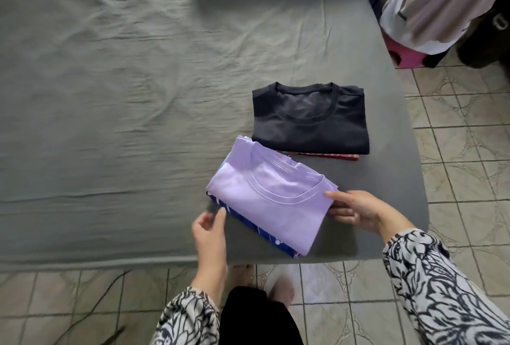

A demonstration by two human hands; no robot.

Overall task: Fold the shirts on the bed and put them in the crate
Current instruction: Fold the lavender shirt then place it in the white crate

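I can see only a thin edge of the blue patterned shirt under the lilac shirt, and a red striped sliver under the black shirt. My left hand is motion-blurred. No crate falls within the frame.

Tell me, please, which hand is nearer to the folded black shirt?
The right hand. It holds the lilac shirt's right edge, just below the black shirt; the left hand sits at the lilac stack's lower left corner, farther off.
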